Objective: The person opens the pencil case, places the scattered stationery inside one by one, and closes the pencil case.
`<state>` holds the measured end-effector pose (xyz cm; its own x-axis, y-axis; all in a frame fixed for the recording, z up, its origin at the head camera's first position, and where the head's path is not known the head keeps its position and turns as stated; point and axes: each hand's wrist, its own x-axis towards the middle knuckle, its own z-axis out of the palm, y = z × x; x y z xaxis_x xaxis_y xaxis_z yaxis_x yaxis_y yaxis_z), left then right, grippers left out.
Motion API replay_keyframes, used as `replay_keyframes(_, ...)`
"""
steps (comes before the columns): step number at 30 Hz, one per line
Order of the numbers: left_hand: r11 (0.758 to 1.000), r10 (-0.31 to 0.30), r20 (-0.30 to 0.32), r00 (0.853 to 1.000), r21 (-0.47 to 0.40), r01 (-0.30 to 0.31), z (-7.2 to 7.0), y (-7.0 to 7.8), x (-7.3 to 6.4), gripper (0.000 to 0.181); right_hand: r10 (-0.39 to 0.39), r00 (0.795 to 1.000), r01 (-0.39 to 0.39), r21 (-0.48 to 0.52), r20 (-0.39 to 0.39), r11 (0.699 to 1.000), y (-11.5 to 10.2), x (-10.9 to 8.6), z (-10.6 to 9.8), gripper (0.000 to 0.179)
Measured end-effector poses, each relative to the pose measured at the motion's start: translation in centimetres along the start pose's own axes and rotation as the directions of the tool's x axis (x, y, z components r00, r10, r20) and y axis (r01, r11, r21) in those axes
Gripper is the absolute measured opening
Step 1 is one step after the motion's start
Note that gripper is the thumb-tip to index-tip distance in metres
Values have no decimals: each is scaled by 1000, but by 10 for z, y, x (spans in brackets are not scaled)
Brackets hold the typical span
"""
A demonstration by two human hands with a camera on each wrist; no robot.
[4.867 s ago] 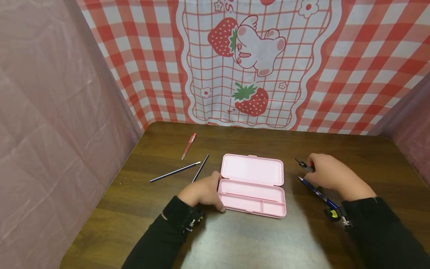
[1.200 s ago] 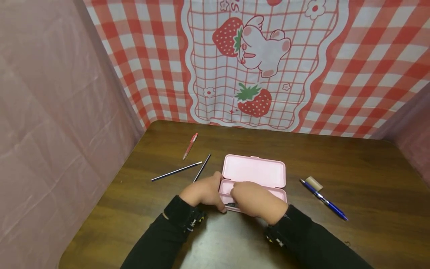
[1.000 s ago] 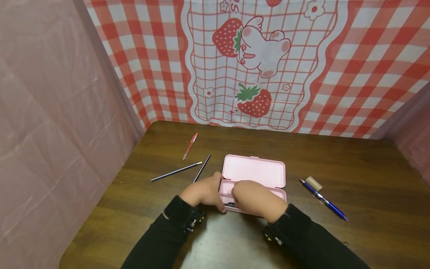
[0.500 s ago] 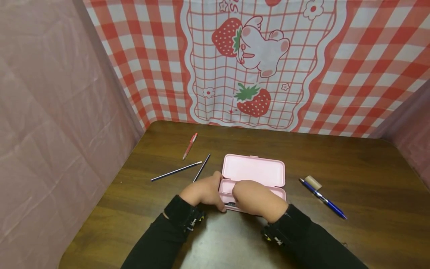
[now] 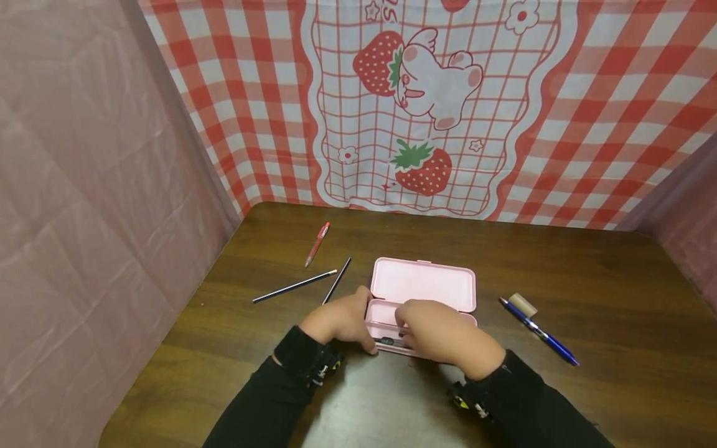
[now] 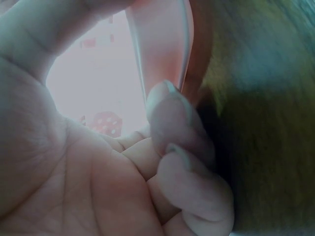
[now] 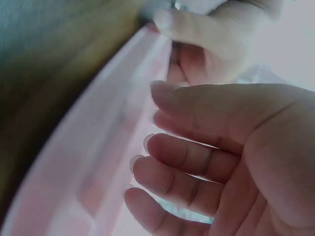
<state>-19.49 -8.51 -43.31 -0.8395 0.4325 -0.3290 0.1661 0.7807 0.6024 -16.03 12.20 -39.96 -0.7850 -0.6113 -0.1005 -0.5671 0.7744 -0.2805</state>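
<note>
An open pink pencil case (image 5: 424,285) lies on the table with its lid folded back. My left hand (image 5: 340,318) grips the case's left end, thumb at the near side and fingers at the far side. Inside the front compartment is a dark and silver drawing compass (image 5: 387,341), partly covered by my right hand (image 5: 442,331). That right hand hovers over the tray, and in the right wrist view its loosely bent fingers (image 7: 172,147) hold nothing. The left wrist view shows curled fingertips (image 6: 170,118) against the case wall (image 6: 162,49).
Left of the case lie a red pen (image 5: 317,244), a dark pencil (image 5: 294,286) and a second dark stick, perhaps a pencil (image 5: 337,281), beside my left hand. To the right, a blue pen (image 5: 539,331) lies beside a small tan block (image 5: 523,305). A checked cloth (image 5: 269,112) hangs behind.
My right hand has come from the table's right side to the case, and the compass it held now lies inside. Just now its fingers loosened and shifted slightly right. My left hand stayed put.
</note>
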Motion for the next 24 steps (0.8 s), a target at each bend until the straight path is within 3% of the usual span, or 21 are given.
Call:
replay_keyframes(7,1000,-11,1,1000,10,11,1,-1,1,91,78,993,-80,-18,-93,997,30,-29,-16,27)
replay_keyframes(16,1000,-27,8,1000,7,27,1,-3,1,95,56,976,-92,-164,-211,982,78,-60,-21,35)
replay_keyframes(19,1000,-22,5,1000,2,22,1,-3,1,94,31,973,-83,-216,-230,973,95,-67,-19,38)
replay_keyframes(24,1000,-5,6,1000,2,5,3,-2,3,92,72,973,-126,-242,-219,962,121,-80,-17,44)
